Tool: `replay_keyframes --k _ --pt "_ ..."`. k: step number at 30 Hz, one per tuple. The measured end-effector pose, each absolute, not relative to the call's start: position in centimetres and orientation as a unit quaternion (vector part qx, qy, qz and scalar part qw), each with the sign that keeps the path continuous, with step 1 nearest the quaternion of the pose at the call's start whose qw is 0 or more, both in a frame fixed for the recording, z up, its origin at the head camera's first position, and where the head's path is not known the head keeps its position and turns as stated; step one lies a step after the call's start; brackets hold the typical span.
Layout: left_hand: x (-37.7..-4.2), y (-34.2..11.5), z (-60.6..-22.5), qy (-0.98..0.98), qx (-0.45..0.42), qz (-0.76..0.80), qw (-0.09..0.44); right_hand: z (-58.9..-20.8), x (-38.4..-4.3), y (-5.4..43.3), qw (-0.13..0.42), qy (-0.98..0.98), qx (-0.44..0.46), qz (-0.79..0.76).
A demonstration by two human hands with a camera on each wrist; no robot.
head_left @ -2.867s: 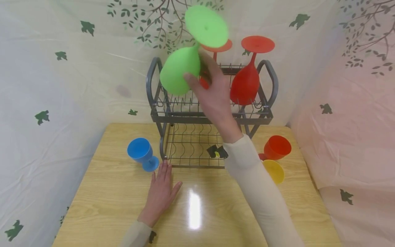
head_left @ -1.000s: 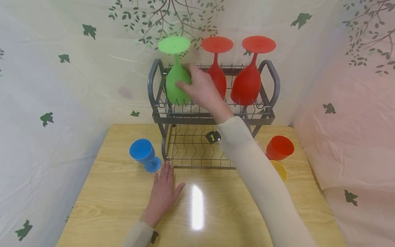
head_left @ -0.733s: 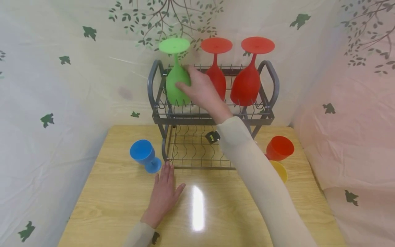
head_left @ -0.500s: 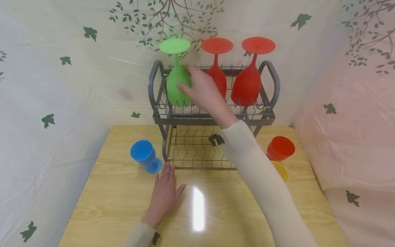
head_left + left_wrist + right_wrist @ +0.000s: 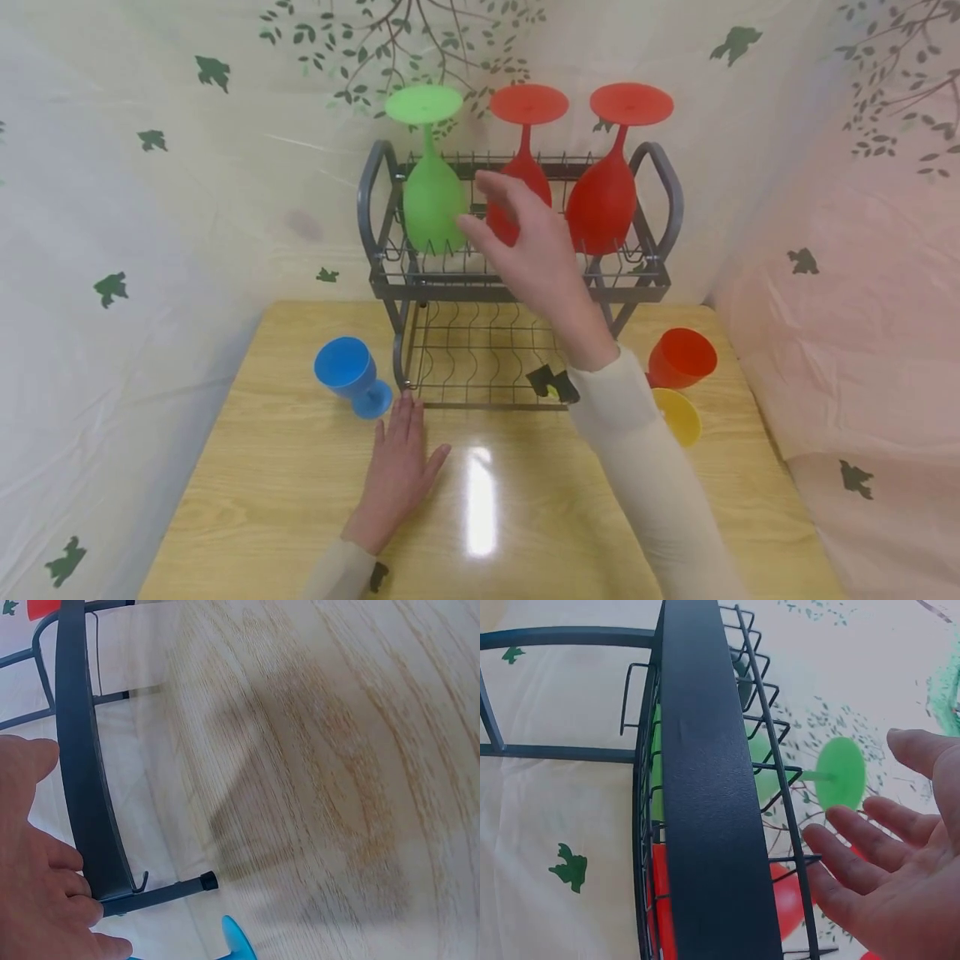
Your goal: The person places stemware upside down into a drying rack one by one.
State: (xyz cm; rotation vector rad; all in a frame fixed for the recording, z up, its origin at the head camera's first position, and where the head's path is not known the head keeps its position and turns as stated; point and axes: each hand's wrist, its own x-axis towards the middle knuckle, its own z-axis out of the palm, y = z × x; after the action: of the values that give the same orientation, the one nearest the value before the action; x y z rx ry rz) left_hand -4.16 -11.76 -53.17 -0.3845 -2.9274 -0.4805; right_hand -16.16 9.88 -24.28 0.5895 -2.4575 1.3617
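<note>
The green goblet (image 5: 433, 207) stands inverted, long axis upright, at the left of the rack's upper tier (image 5: 450, 292), just left of the closer right hand (image 5: 538, 254) (fingers parted wide, holding nothing).

On the light wood-grain table (image 5: 547, 500) before me, a plain blue goblet (image 5: 347, 373) stands mouth up at the left. At the right I see a round red cup (image 5: 681, 360) and, nearer me, a partly hidden yellow cup (image 5: 681, 417). White glare (image 5: 480, 508) marks the near tabletop. At the far side I face a pale, creased sheet (image 5: 195, 200) printed with leafy branches (image 5: 408, 33) and dark green birds (image 5: 213, 71).
</note>
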Motion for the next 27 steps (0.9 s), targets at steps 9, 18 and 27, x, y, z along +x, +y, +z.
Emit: replay_keyframes --k 9,18,27 --pt "-4.2 -11.8 -53.3 -0.975 -0.126 -0.165 0.076 -26.0 -13.5 11.3 0.198 -0.813 0.231 0.497" --pt "-4.2 -11.8 -53.4 -0.975 -0.123 -0.168 0.074 -27.9 -11.4 12.3 0.279 -0.759 0.289 0.513" --pt "-4.2 -11.8 -53.5 -0.974 -0.122 -0.173 0.081 -30.4 -9.7 13.5 0.288 -0.724 0.266 0.567"
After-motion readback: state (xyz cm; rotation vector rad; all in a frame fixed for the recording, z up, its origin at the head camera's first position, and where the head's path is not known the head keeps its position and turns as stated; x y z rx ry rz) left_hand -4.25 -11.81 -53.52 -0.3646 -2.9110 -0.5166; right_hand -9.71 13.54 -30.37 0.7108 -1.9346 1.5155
